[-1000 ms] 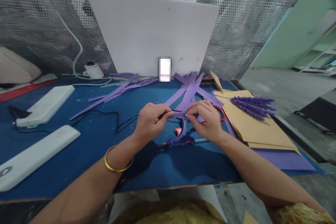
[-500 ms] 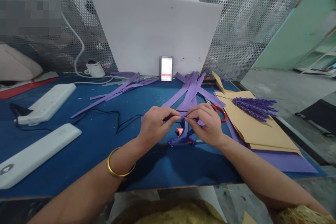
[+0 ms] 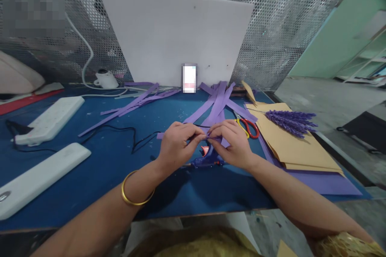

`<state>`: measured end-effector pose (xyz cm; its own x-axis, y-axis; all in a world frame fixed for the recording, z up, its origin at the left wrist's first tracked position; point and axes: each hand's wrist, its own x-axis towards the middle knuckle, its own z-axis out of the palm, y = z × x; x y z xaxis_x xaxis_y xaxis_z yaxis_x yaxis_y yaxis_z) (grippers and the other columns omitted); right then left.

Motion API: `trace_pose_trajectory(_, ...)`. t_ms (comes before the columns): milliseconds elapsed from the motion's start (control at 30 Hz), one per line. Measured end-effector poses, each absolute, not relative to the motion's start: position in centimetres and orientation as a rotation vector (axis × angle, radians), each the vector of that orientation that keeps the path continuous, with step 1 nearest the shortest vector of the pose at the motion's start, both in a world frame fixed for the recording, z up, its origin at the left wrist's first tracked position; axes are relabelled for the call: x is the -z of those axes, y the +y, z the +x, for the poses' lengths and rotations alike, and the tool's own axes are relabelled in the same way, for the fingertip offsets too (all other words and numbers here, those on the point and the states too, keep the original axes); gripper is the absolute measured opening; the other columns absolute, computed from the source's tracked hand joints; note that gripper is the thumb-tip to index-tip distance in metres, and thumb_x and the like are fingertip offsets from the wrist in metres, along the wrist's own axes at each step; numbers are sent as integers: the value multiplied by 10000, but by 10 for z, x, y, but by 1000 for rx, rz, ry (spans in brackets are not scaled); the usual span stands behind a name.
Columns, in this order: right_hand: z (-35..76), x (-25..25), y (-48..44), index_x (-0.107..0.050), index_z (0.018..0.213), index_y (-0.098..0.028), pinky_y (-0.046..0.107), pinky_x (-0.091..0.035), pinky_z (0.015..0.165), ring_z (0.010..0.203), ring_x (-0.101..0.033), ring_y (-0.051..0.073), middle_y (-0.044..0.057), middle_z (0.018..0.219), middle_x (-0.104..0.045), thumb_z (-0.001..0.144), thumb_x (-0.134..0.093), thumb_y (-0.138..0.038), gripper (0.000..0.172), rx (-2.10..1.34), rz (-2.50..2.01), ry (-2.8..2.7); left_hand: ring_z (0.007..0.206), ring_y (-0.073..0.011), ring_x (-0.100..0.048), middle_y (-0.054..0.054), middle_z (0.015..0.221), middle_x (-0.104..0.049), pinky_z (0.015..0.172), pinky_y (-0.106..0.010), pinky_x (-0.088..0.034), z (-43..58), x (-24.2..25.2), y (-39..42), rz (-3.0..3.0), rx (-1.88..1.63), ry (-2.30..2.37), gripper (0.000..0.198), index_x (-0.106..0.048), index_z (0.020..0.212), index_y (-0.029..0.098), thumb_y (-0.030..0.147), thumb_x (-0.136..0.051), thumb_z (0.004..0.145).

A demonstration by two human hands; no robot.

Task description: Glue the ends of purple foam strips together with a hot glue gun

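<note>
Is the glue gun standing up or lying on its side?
On its side: the glue gun lies flat on the blue tabletop, its orange trigger seen side-on from above.

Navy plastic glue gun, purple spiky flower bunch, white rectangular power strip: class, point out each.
Glue gun (image 3: 207, 162), head view: body.
Flower bunch (image 3: 288, 121), head view: flower spikes.
Power strip (image 3: 53, 119), head view: top face.

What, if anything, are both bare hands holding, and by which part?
A narrow purple paper-like strip, pinched by the left hand and right hand; which part cannot be told.
</note>
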<state>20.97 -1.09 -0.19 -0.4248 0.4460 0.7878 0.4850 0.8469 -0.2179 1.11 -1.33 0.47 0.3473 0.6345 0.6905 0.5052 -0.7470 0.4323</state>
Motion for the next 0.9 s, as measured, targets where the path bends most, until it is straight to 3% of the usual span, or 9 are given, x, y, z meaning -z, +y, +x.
trace_pose_trajectory(467, 207, 2, -12, -567, 835, -225, 343, -477, 776, 803, -694, 165, 14, 829, -724, 913, -607, -145, 119, 18, -629, -2093, 696, -137, -618, 23, 766, -726, 736, -303, -419, 11, -3, -14, 2495, -1238, 1042, 194, -668, 808, 215, 311, -586, 956)
trace_pose_trajectory(900, 217, -10, -7, -564, 792, -234, 370, -499, 752, 761, -701, 183, 10, 770, -714, 905, -603, -136, 154, 111, -667, -2023, 592, -136, -520, 17, 684, -662, 645, -299, -361, 9, -8, -12, 2580, -1326, 1200, 271, -608, 768, 201, 345, -534, 985)
